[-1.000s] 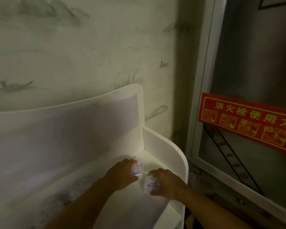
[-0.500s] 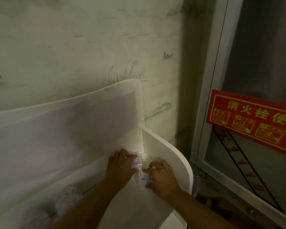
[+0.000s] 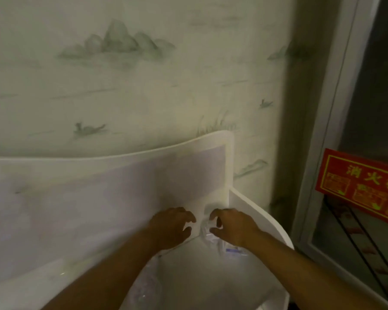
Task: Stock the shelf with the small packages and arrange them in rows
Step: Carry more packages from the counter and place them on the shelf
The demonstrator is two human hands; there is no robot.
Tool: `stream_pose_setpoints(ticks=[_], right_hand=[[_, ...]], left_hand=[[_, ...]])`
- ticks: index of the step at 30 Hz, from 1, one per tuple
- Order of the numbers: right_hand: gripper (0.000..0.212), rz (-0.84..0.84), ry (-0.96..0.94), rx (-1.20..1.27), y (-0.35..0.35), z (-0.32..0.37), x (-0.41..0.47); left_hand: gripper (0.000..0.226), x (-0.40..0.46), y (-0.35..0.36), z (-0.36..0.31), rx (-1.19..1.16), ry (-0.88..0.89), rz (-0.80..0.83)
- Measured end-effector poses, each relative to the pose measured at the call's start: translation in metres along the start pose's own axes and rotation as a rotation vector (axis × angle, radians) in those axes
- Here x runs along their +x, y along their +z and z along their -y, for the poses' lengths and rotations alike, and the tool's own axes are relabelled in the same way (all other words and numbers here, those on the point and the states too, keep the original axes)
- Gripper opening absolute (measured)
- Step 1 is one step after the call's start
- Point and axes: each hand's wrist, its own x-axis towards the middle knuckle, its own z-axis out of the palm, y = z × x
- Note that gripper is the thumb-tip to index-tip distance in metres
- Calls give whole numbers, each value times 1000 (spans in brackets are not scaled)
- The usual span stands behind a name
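The white shelf (image 3: 211, 285) has a tall back panel (image 3: 121, 186) and a rounded right side wall (image 3: 255, 215). Small clear packages with blue print (image 3: 232, 250) stand packed into the back right corner. My right hand (image 3: 233, 227) curls its fingers and thumb round the innermost small package (image 3: 206, 230) there. My left hand (image 3: 170, 227) hovers just left of it against the back panel, fingers loosely bent, nothing in it. My hands hide part of the row.
A crinkled clear plastic bag (image 3: 143, 287) lies on the shelf under my left forearm. Painted wallpaper (image 3: 143, 86) rises behind the shelf. At the right, a metal-framed glass cabinet door (image 3: 323, 153) carries a red sign (image 3: 358, 189).
Both hands moved deeper into the back right corner. The package my left hand held is no longer in it. The view tilted up and left.
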Motion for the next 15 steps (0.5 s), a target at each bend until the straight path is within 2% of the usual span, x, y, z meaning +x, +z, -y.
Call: stream_pose_setpoints(ticks=[6, 12, 15], right_hand=[[40, -25, -218, -43, -34, 82, 8], [43, 60, -330, -147, -47, 164, 2], [47, 67, -382, -170, -50, 218, -8]], left_hand=[[35, -65, -62, 50, 44, -132, -30], [30, -143, -113, 82, 83, -217, -128], [32, -196, -130, 110, 82, -267, -79]])
